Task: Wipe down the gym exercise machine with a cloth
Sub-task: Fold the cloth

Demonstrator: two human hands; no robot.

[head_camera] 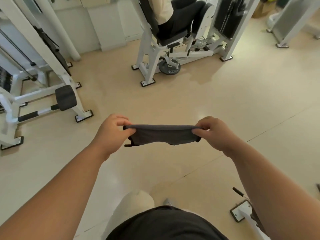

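A dark grey cloth hangs stretched between both my hands at mid-frame, above the beige floor. My left hand pinches its left end and my right hand pinches its right end. A white exercise machine with a black roller pad stands at the left. Another white machine stands ahead, and a person sits on its black seat. Neither hand touches a machine.
A weight stack rises at the right of the occupied machine. A white machine foot and black lever lie by my right forearm. More white frames stand at the far right. Open beige floor lies between the machines.
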